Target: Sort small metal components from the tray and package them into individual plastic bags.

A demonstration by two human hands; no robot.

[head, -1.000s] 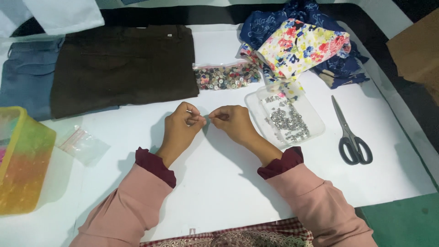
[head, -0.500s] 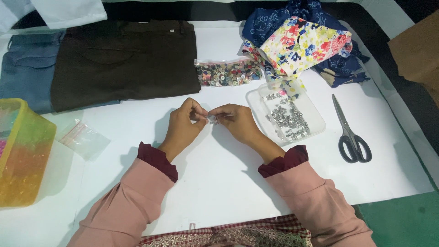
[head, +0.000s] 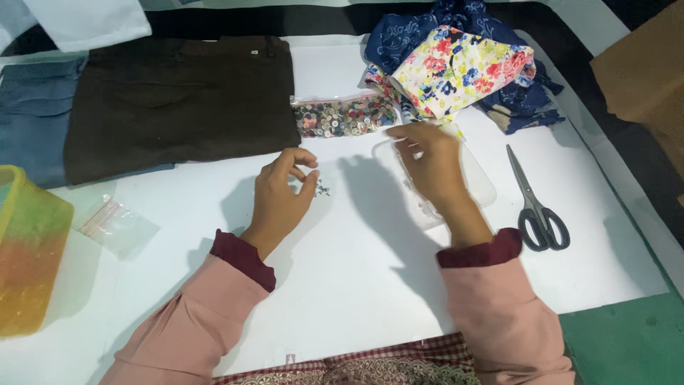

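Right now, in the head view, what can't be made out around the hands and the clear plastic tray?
- Clear plastic tray: contents hidden by the right hand.
- Small dark bits by the left hand: too small to identify.
- Translucent yellow-orange bin: cut off by the left edge.
- Either hand's pinch: cannot tell whether it holds anything.

The hands have parted; the right hand (head: 431, 167) now covers the clear tray (head: 479, 187).

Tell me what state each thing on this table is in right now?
Left hand: fingertips pinched beside small metal bits.
Right hand: reaching into clear tray.
Scissors: closed, lying flat.
Button bag: full, lying flat.
Brown trousers: folded flat.
Floral cloth: crumpled.
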